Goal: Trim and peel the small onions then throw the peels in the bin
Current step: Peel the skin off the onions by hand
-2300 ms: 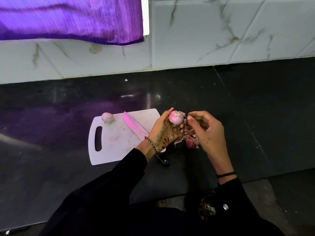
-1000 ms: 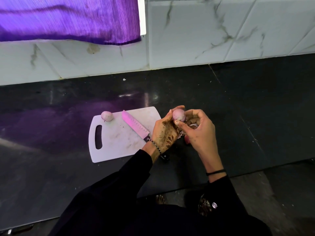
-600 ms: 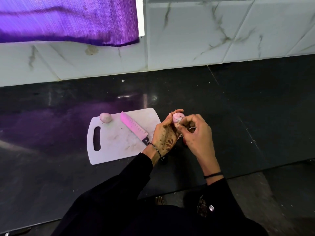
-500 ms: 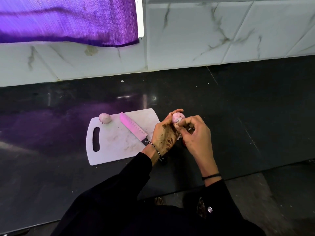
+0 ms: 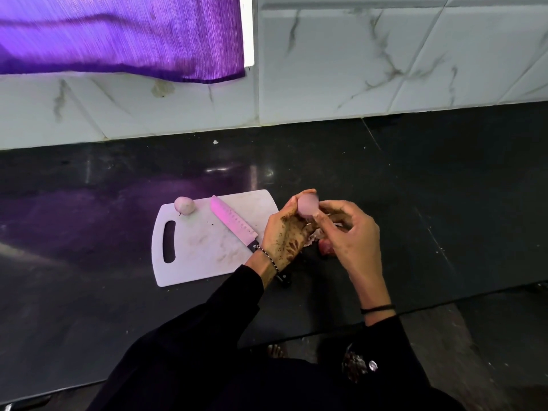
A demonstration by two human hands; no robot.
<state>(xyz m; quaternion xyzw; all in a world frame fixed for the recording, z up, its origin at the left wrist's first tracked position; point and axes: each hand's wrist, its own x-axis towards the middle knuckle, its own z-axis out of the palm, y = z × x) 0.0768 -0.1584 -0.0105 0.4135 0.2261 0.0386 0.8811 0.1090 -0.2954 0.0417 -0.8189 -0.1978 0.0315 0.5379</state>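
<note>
Both hands meet just off the board's three o'clock edge, over the dark counter (image 5: 444, 203). Our left hand (image 5: 286, 232) has its fingers and thumb curled round the onion (image 5: 308, 206), holding it up at the fingertips. Our right hand (image 5: 353, 235) is curled too, its thumb tip set against the onion's near side and the other fingers bent close behind, as if nipping at the skin. The onion is blurred, so we cannot say whether any skin is left on it; it looks pale and mostly bare.

Under the right hand, at about six o'clock from the onion, lies a reddish heap that we take for peels (image 5: 324, 249), perhaps with another onion among them. A second onion (image 5: 184, 205) sits at the board's (image 5: 204, 256) eleven o'clock corner, near the handle slot. The knife (image 5: 232, 223) lies on the board with its tip toward eleven o'clock and its handle running toward five o'clock beneath the left wrist. We see no bin.

We judge the step to be peeling. To do it well, we should turn the onion in the left hand a little at a time, catch the loose edge of skin at the trimmed end with the right thumbnail and draw it off in strips. Letting the strips drop onto the heap keeps them together for the bin. A light grip will spare the flesh.
</note>
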